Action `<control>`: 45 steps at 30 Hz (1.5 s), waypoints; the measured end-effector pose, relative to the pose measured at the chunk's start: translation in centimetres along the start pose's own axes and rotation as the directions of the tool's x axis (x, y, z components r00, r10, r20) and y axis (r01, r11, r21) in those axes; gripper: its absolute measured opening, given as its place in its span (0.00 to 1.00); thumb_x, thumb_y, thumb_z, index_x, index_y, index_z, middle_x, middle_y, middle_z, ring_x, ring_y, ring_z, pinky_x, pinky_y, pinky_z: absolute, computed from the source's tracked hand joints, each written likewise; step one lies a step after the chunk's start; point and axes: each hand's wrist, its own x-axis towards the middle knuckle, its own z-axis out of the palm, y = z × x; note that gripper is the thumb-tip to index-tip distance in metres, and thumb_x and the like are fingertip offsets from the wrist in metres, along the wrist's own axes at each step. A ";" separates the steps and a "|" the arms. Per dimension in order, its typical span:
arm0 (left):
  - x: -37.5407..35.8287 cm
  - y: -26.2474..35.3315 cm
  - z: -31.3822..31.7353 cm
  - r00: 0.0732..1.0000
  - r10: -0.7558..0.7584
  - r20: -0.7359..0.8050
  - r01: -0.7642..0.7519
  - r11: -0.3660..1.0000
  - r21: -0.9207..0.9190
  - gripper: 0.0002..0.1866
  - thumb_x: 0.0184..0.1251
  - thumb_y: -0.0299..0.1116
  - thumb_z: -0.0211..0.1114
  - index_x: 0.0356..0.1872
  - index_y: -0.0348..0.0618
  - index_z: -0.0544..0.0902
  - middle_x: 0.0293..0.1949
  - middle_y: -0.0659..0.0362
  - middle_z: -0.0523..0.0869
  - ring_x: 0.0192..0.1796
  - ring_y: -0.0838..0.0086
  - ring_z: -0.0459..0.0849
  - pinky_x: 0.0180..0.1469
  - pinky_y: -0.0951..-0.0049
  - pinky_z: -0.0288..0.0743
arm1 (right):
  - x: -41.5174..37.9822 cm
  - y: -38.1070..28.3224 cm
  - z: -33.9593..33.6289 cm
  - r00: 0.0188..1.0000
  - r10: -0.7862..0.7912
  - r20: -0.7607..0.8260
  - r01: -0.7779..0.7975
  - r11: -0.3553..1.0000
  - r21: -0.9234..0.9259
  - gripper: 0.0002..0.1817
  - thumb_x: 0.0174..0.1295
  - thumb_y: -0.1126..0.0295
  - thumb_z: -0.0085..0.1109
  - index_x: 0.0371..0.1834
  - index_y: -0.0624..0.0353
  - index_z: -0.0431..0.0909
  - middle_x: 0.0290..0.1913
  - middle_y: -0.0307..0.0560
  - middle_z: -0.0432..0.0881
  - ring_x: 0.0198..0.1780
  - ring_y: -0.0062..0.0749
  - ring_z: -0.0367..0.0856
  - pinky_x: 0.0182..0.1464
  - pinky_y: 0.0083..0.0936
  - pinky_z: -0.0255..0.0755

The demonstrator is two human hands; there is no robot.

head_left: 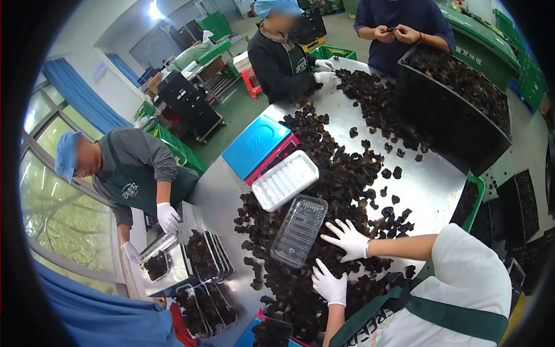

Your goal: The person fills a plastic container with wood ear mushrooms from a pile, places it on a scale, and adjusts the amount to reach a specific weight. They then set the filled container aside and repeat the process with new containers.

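the right hand (347,240), in a white glove, is spread wide with the fingers apart, laid palm down over the heap of dark pieces (326,165); nothing shows in its grip. the left hand (329,283), gloved too, is nearer the wearer, its fingers loosely opened and its thumb held away, low over the same heap. whether a small piece sits under either palm, i cannot tell.

the dark, crinkled pieces run in a broad band along the metal table (433,199), thick around both hands and scattered singly towards the right. a clear tray (299,231) lies on them just beside the right hand. beyond it a white tray (286,180) leans close to a blue-topped box (257,147). a big black crate (457,136), filled with more of the pieces, stands at the table's far right.

to the left, a person in a blue cap (69,155) has gloved hands at a tray (155,266) of pieces, near other filled trays (202,257). at the far end, a second capped person rests gloved hands on the table, and someone in a dark blue shirt (364,14) holds a small piece between both hands.

behind are a blue curtain (87,95), a red stool (251,84) and green bins (483,43).
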 end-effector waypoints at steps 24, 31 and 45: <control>1.3 0.7 -0.1 0.981 -0.157 -0.118 -0.045 0.403 -0.914 0.30 0.46 0.11 0.56 0.56 0.38 0.73 0.56 0.51 0.72 0.58 0.62 0.72 0.61 0.67 0.66 | -2.0 -6.3 1.0 0.955 0.238 -0.178 0.019 0.549 0.836 0.25 0.39 0.82 0.61 0.46 0.54 0.74 0.52 0.52 0.68 0.61 0.47 0.64 0.62 0.34 0.61; 4.3 3.9 -6.3 0.939 -0.029 -0.344 -0.288 0.481 -0.828 0.31 0.48 0.12 0.50 0.61 0.36 0.68 0.60 0.53 0.71 0.61 0.66 0.70 0.64 0.67 0.63 | 0.9 -5.7 -6.7 0.894 0.094 -0.438 0.255 0.697 0.670 0.22 0.34 0.85 0.54 0.37 0.57 0.74 0.45 0.49 0.72 0.55 0.46 0.67 0.60 0.35 0.61; 7.6 -2.5 -11.1 0.942 0.044 -0.332 -0.202 0.864 -0.461 0.30 0.48 0.26 0.69 0.58 0.42 0.75 0.66 0.42 0.64 0.63 0.54 0.70 0.62 0.66 0.66 | 8.6 3.2 -6.5 0.942 0.134 -0.307 0.058 0.837 0.544 0.27 0.49 0.73 0.61 0.57 0.50 0.74 0.62 0.57 0.69 0.57 0.44 0.73 0.60 0.32 0.67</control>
